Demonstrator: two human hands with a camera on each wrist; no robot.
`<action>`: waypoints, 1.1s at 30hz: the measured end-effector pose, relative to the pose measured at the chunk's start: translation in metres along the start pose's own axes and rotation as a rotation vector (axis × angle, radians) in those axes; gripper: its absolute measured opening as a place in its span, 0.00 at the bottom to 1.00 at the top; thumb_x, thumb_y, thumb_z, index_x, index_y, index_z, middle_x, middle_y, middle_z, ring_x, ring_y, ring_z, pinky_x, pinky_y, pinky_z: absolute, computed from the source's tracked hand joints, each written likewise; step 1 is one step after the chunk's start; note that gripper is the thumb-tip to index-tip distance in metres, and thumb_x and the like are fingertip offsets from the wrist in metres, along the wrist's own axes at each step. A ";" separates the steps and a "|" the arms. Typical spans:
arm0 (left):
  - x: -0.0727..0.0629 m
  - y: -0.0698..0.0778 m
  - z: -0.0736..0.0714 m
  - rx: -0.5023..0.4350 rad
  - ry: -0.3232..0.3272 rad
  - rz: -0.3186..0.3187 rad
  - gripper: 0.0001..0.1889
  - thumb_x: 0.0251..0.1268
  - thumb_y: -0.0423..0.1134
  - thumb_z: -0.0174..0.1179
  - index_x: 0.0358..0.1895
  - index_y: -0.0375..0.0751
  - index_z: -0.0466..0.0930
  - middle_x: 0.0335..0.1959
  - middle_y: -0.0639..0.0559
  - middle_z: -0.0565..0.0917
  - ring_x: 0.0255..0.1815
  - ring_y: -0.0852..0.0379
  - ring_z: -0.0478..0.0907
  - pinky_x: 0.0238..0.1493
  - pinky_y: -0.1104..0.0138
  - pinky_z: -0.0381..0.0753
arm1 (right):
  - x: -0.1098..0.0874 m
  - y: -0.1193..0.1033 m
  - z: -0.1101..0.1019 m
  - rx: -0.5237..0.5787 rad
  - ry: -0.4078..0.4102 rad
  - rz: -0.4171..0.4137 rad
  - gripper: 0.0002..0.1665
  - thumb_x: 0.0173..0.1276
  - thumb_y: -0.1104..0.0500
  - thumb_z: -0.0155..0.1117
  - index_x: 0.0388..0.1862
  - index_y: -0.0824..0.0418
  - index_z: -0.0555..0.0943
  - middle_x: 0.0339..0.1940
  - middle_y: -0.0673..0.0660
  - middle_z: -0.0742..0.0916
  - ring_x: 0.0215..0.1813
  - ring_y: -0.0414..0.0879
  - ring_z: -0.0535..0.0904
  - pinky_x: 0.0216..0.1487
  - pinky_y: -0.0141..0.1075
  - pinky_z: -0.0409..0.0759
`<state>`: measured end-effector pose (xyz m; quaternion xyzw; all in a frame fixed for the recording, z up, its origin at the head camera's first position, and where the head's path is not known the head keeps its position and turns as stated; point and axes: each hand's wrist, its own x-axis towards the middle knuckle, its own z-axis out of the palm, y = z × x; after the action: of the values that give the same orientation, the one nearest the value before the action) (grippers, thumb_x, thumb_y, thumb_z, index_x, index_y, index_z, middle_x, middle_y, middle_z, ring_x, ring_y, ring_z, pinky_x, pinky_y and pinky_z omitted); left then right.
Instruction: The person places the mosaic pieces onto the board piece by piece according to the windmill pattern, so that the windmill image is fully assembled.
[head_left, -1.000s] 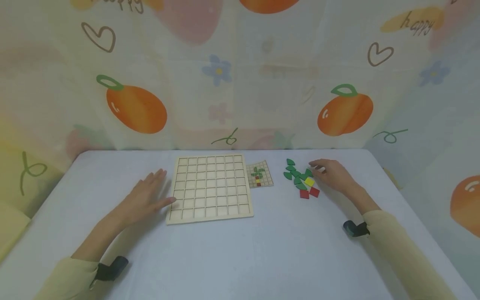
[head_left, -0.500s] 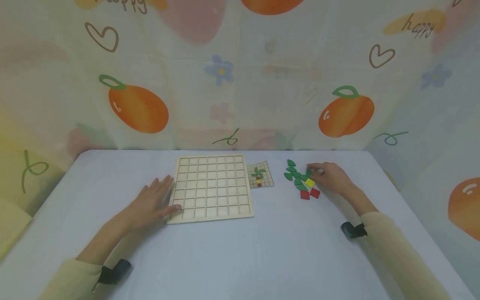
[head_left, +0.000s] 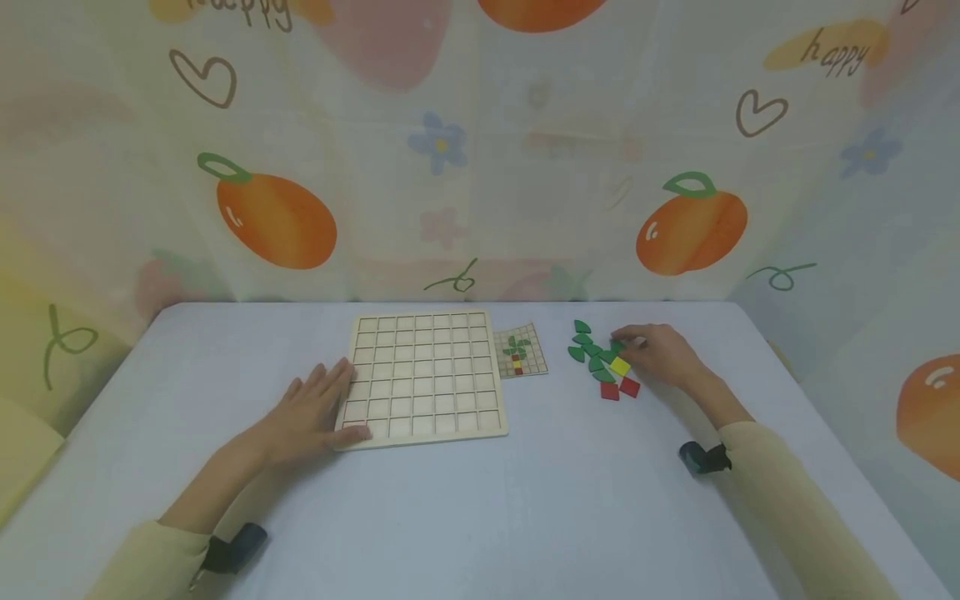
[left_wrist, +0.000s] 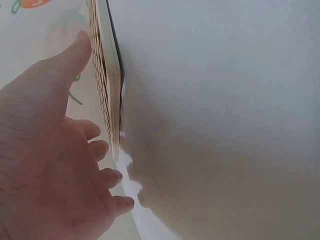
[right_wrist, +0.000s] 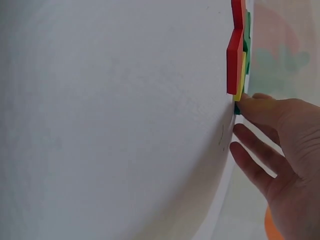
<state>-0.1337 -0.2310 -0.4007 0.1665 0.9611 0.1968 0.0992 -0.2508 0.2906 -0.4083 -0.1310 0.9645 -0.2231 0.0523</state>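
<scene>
My left hand [head_left: 303, 421] lies at the left side of a pale wooden grid board [head_left: 423, 377], fingers extended along its edge and thumb over the near left corner. In the left wrist view the board [left_wrist: 113, 85] shows edge-on beside the spread fingers. My right hand [head_left: 663, 354] pinches a green leaf-shaped piece [head_left: 617, 345] between thumb and index finger, largely hidden by them. Just in front lie a yellow square [head_left: 620, 367] and two red squares [head_left: 610, 391]. In the right wrist view, a red square [right_wrist: 233, 65] stands out near the thumb.
Several more green leaf-shaped pieces [head_left: 592, 351] lie loosely grouped left of my right hand. A small pattern card [head_left: 536, 360] with a green, yellow and red figure sits against the board's right side. A printed cloth [head_left: 525, 167] hangs behind the white table [head_left: 480, 517].
My left hand has moved right and nearer, bringing its thumb over the board's corner. My right hand has lowered slightly, its fingertips closing on the green piece.
</scene>
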 end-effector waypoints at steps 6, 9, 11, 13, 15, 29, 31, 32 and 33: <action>-0.001 -0.001 0.003 0.006 0.002 0.020 0.55 0.59 0.68 0.59 0.76 0.30 0.49 0.78 0.33 0.47 0.76 0.26 0.40 0.69 0.32 0.39 | 0.002 -0.003 -0.001 0.029 -0.007 0.001 0.21 0.69 0.63 0.63 0.61 0.63 0.80 0.58 0.65 0.83 0.57 0.61 0.79 0.53 0.52 0.81; -0.001 -0.002 0.004 0.005 0.003 0.026 0.54 0.60 0.67 0.59 0.76 0.30 0.49 0.78 0.33 0.47 0.76 0.26 0.41 0.69 0.32 0.39 | 0.002 -0.005 -0.003 0.034 -0.014 -0.001 0.21 0.69 0.64 0.62 0.60 0.65 0.79 0.57 0.66 0.83 0.57 0.61 0.78 0.54 0.52 0.81; -0.002 -0.002 0.005 0.002 0.004 0.029 0.54 0.60 0.67 0.59 0.76 0.30 0.49 0.78 0.34 0.47 0.76 0.26 0.41 0.69 0.32 0.39 | 0.002 -0.006 -0.003 0.035 -0.016 -0.006 0.21 0.69 0.64 0.62 0.60 0.65 0.79 0.57 0.66 0.83 0.57 0.61 0.78 0.54 0.52 0.81; -0.002 -0.001 0.005 -0.004 0.005 0.031 0.54 0.60 0.67 0.59 0.77 0.31 0.49 0.78 0.34 0.47 0.76 0.27 0.41 0.69 0.32 0.39 | 0.002 -0.006 -0.003 0.033 -0.013 -0.014 0.20 0.69 0.63 0.62 0.60 0.65 0.79 0.56 0.66 0.83 0.56 0.61 0.79 0.53 0.52 0.81; -0.002 -0.001 0.005 -0.010 0.004 0.031 0.54 0.60 0.67 0.59 0.77 0.31 0.48 0.78 0.34 0.47 0.76 0.27 0.40 0.69 0.32 0.39 | 0.003 -0.006 -0.002 0.030 -0.007 -0.019 0.20 0.69 0.63 0.63 0.59 0.65 0.80 0.56 0.65 0.83 0.55 0.60 0.79 0.53 0.51 0.81; -0.003 -0.001 0.005 -0.018 0.000 0.020 0.55 0.59 0.67 0.60 0.77 0.31 0.49 0.79 0.35 0.47 0.76 0.27 0.40 0.69 0.33 0.37 | 0.013 -0.010 0.003 0.064 0.026 -0.065 0.20 0.65 0.66 0.67 0.57 0.65 0.81 0.52 0.64 0.84 0.54 0.59 0.79 0.53 0.50 0.82; -0.003 -0.001 0.005 -0.017 0.000 0.020 0.55 0.59 0.67 0.60 0.77 0.31 0.49 0.79 0.35 0.47 0.76 0.28 0.40 0.69 0.33 0.38 | 0.014 -0.010 0.003 0.080 0.028 -0.059 0.20 0.65 0.67 0.67 0.57 0.65 0.81 0.52 0.64 0.84 0.54 0.59 0.80 0.52 0.50 0.82; -0.003 -0.001 0.005 -0.015 0.000 0.020 0.55 0.59 0.67 0.60 0.77 0.31 0.49 0.79 0.35 0.47 0.76 0.28 0.40 0.69 0.33 0.38 | 0.014 -0.010 0.003 0.084 0.027 -0.052 0.20 0.65 0.67 0.67 0.57 0.65 0.81 0.52 0.64 0.84 0.54 0.59 0.80 0.52 0.50 0.82; -0.003 -0.001 0.005 -0.014 0.001 0.020 0.55 0.59 0.67 0.60 0.77 0.31 0.49 0.79 0.35 0.47 0.76 0.27 0.40 0.69 0.33 0.38 | 0.014 -0.010 0.003 0.088 0.026 -0.050 0.20 0.65 0.67 0.66 0.57 0.65 0.81 0.52 0.64 0.84 0.54 0.59 0.80 0.52 0.50 0.82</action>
<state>-0.1301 -0.2309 -0.4047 0.1753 0.9581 0.2044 0.0978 -0.2619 0.2768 -0.4071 -0.1498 0.9509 -0.2680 0.0400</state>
